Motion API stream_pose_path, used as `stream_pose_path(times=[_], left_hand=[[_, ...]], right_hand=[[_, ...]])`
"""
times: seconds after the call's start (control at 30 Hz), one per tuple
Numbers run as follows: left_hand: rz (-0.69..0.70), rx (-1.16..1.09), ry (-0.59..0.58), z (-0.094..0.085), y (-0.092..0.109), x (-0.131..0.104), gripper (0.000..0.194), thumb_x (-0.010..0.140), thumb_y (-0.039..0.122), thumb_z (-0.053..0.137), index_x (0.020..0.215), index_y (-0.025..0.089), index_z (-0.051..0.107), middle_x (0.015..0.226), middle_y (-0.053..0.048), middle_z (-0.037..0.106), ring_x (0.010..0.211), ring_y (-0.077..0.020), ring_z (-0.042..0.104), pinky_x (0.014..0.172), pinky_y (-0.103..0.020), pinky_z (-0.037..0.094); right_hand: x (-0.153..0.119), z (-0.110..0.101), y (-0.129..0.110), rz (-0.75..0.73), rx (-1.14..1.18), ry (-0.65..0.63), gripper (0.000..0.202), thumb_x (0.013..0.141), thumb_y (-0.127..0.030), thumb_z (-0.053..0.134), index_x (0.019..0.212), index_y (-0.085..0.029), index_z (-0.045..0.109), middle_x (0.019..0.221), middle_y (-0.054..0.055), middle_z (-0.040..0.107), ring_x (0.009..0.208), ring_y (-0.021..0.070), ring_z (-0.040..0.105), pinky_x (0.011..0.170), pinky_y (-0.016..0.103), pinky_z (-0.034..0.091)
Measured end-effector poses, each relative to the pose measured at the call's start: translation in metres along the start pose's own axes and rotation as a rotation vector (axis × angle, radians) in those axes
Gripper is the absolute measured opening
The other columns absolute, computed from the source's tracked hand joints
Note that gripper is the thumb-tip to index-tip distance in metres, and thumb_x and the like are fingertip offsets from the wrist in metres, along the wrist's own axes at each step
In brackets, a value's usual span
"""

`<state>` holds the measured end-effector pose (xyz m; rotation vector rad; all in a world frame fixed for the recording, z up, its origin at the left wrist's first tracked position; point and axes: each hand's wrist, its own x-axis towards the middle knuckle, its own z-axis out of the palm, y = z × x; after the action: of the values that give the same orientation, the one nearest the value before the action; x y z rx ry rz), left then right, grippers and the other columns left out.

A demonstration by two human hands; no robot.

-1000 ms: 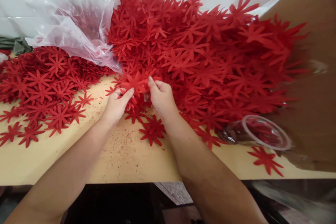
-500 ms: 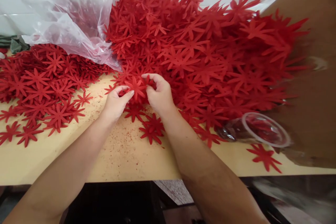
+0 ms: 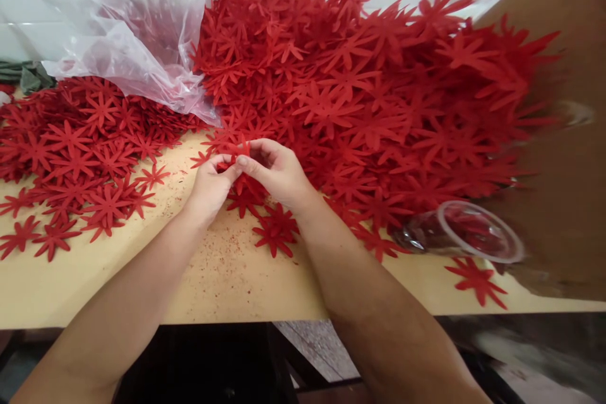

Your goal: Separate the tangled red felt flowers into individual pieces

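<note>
Both hands meet at the near edge of a big heap of red flower-shaped cutouts (image 3: 350, 120). My left hand (image 3: 213, 183) pinches a red flower cutout (image 3: 243, 149) between thumb and fingers. My right hand (image 3: 277, 173) is closed on the same cutout, its thumb tip against the left thumb. Most of the held piece is hidden by the fingers; only some petals show above them. Just below the hands, a few loose red flowers (image 3: 276, 230) lie on the tabletop.
A second pile of red flowers (image 3: 71, 158) spreads at the left, with a clear plastic bag (image 3: 142, 63) behind it. A clear plastic cup (image 3: 454, 233) lies on its side at the right, beside a brown cardboard panel (image 3: 563, 202). Red crumbs dot the yellow tabletop (image 3: 227, 284).
My right hand has moved left until its thumb touches the left one. The flower cutout, seen spread out before, is now mostly covered by the fingers.
</note>
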<state>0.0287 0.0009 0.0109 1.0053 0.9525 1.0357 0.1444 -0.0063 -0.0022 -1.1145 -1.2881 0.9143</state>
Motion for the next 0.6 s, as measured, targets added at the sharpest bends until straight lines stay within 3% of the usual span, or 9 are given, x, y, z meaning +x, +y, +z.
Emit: stream_pose_path(times=[0.1, 0.2, 0.47, 0.6], left_hand=[[0.009, -0.017, 0.013, 0.001, -0.002, 0.0, 0.01, 0.072, 0.011, 0.059, 0.066, 0.015, 0.052, 0.053, 0.007, 0.049, 0.045, -0.0032, 0.041, 0.05, -0.019, 0.035], [0.001, -0.019, 0.007, 0.001, -0.003, 0.0, 0.007, 0.074, 0.012, 0.057, 0.068, 0.014, 0.054, 0.054, 0.007, 0.05, 0.047, -0.0029, 0.042, 0.052, -0.019, 0.037], [0.004, 0.036, -0.014, 0.001, -0.001, -0.001, 0.013, 0.074, 0.016, 0.06, 0.064, 0.016, 0.051, 0.054, 0.006, 0.052, 0.048, -0.0039, 0.044, 0.054, -0.02, 0.035], [-0.005, 0.079, -0.006, 0.003, 0.0, -0.001, 0.017, 0.075, 0.02, 0.06, 0.062, 0.017, 0.051, 0.051, 0.006, 0.051, 0.044, -0.0043, 0.041, 0.049, -0.021, 0.034]], right_hand=[[-0.002, 0.001, -0.005, -0.01, 0.028, -0.05, 0.046, 0.052, -0.052, 0.076, 0.081, -0.02, 0.06, 0.081, 0.001, 0.065, 0.073, 0.0122, 0.06, 0.073, 0.029, 0.051], [0.0, -0.001, -0.003, -0.025, 0.045, -0.038, 0.04, 0.058, -0.054, 0.072, 0.073, -0.019, 0.06, 0.075, 0.0, 0.065, 0.071, 0.0127, 0.059, 0.073, 0.03, 0.051], [0.01, -0.02, 0.007, -0.067, -0.088, 0.252, 0.041, 0.072, -0.06, 0.056, 0.063, -0.02, 0.054, 0.05, -0.003, 0.048, 0.047, 0.01, 0.046, 0.047, 0.026, 0.039], [0.011, -0.023, 0.009, -0.121, -0.154, 0.347, 0.044, 0.077, -0.063, 0.046, 0.062, -0.021, 0.05, 0.051, -0.002, 0.045, 0.051, 0.0106, 0.047, 0.049, 0.026, 0.039]])
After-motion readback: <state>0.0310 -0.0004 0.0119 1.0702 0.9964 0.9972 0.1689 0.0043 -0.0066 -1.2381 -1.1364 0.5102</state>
